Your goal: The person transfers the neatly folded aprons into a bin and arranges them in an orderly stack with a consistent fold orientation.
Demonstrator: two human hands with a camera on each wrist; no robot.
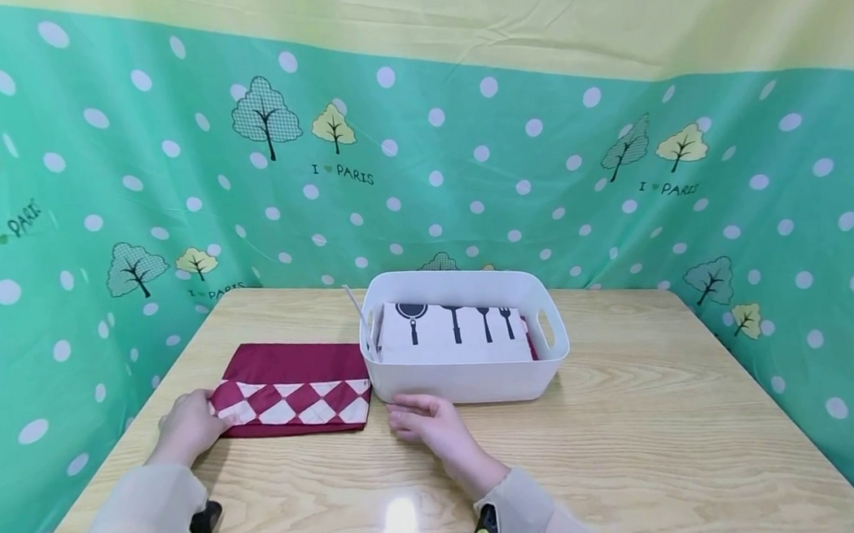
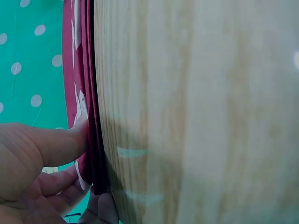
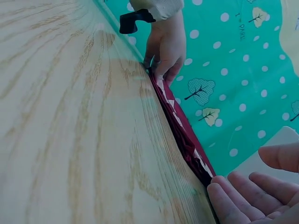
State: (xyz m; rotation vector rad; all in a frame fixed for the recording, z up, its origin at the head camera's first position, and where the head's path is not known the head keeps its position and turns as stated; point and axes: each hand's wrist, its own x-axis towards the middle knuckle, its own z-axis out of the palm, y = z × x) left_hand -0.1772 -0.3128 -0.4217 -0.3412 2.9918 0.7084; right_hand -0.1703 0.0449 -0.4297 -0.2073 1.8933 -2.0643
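Observation:
A folded maroon cloth (image 1: 293,360) with a band of white and maroon diamonds lies flat on the table, left of a white plastic basket (image 1: 463,382). My left hand (image 1: 190,426) pinches its left edge; in the left wrist view the thumb (image 2: 65,144) presses on top and fingertips reach the layered edge below. Palm partly turned up, my right hand (image 1: 437,430) is in front of the basket, fingers extended and thumb apart. The right wrist view shows its fingertips (image 3: 217,189) right by the cloth's near right corner.
Inside the basket stands a folded white cloth (image 1: 443,351) printed with dark kitchen utensils, with maroon fabric behind its right side. A thin pale strip (image 1: 356,311) sticks up at the basket's left end. Green dotted curtain (image 1: 407,178) surrounds the wooden table (image 1: 664,415).

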